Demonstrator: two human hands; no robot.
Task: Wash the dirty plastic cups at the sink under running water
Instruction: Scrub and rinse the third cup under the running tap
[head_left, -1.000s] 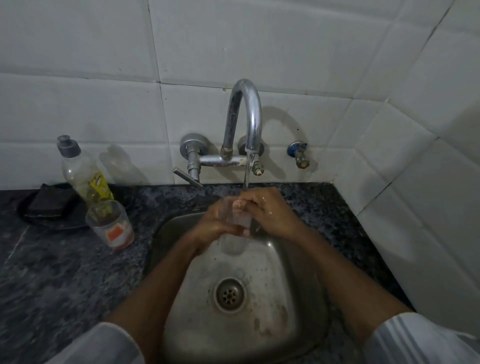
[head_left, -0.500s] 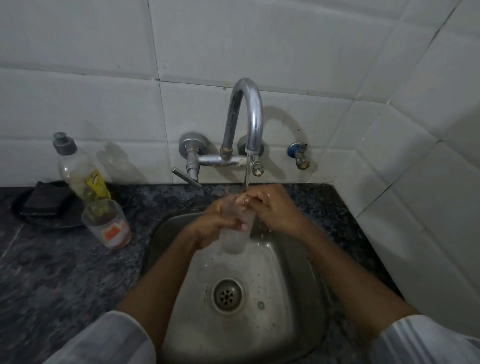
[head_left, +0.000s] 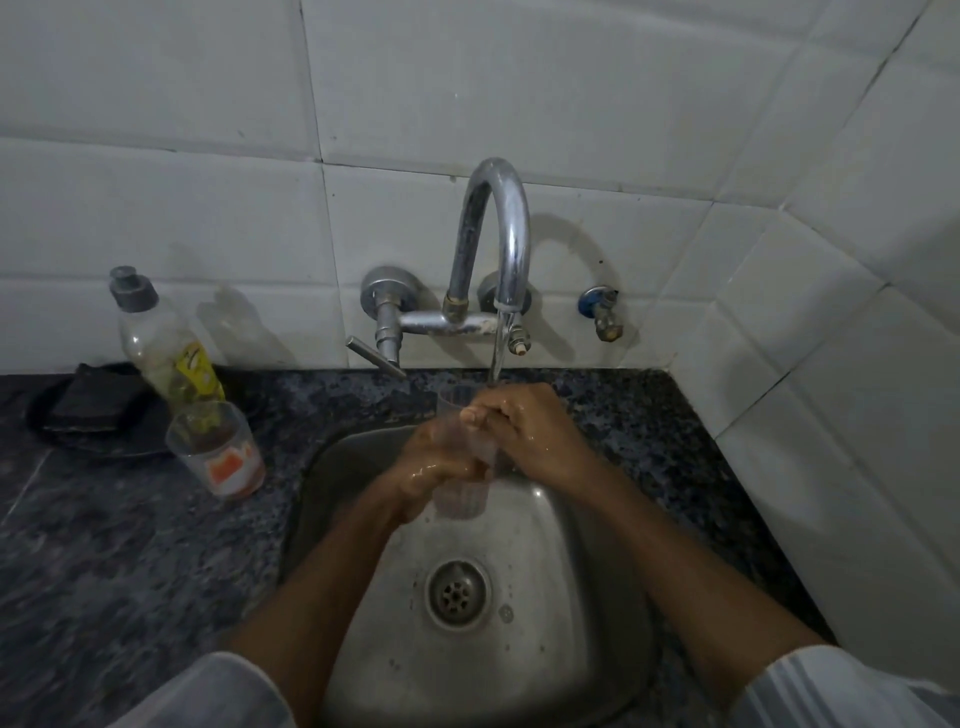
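Both hands lift the cup (head_left: 461, 457) higher under the tap (head_left: 498, 234); left hand (head_left: 431, 470) and right hand (head_left: 530, 431) fingers wrap it.

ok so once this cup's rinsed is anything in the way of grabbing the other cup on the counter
Nothing visible blocks it. The second cup stands on the counter left of the sink, open on the sink side. The soap bottle stands right behind it. Both hands, left hand and right hand, hold the clear cup.

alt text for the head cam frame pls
Both hands, left hand and right hand, hold a clear plastic cup under the running tap over a steel sink. A second cup and soap bottle stand on the counter at left.
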